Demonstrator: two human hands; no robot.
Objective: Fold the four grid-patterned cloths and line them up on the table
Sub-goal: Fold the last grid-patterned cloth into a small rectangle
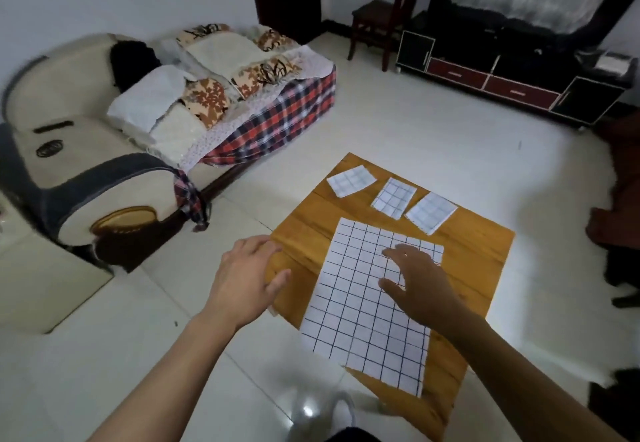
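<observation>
Fingers (393,253) of our right hand (420,286) spread flat over the unfolded white blue-grid cloth (360,306) on the wooden table (474,251), long axis running near-to-far, while our left hand (247,279), fingers loosely curled, rests at the table's left edge, farther off.

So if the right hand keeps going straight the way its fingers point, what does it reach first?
Past the unfolded cloth beneath the right hand, probably the middle folded cloth; depth is unclear.
</observation>
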